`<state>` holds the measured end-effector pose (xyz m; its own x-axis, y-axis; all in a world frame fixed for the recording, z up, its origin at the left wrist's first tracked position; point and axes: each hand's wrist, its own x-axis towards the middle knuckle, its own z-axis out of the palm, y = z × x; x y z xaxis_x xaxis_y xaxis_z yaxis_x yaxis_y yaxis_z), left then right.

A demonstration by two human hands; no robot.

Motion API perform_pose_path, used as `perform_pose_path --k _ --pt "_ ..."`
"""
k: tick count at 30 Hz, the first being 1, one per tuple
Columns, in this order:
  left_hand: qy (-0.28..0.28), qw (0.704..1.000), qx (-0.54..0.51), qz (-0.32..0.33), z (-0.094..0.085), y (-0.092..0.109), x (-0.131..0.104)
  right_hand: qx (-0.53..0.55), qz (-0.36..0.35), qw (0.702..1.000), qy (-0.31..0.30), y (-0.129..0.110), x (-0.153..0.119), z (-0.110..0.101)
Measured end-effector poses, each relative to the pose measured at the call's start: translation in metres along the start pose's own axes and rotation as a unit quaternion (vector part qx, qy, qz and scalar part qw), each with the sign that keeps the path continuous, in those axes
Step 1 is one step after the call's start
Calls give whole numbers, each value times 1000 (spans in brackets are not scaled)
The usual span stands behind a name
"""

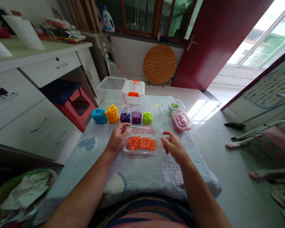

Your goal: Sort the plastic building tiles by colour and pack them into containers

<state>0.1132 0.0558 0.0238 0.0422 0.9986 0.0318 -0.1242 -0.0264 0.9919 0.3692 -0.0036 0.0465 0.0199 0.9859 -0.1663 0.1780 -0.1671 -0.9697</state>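
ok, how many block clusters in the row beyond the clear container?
5. Left to right in the picture: blue cluster, yellow cluster, dark purple cluster, lighter purple cluster, lime green cluster. Small ones behind them could be hidden.

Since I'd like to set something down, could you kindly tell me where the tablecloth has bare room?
The tablecloth is bare between its near edge and the held container; left of the left hand, below the blue block; and between the green block and the pink-filled container. It is crowded along the block row and far boxes.
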Motion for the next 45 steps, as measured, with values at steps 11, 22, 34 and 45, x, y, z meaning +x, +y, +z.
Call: perform_pose_path --k 11,22,34,45 --pt "9 1000 -9 -13 6 0 -2 -7 -8 1000 22 -1 3 1" --pt "24 999 -22 -19 8 4 -2 60 7 998 18 -2 1 5" --pt "35 996 -68 -36 8 5 -1 210 134 966 -67 -3 3 -2" --pt "-4 989 -134 -65 6 10 -2 272 149 947 -87 -13 -8 -6"
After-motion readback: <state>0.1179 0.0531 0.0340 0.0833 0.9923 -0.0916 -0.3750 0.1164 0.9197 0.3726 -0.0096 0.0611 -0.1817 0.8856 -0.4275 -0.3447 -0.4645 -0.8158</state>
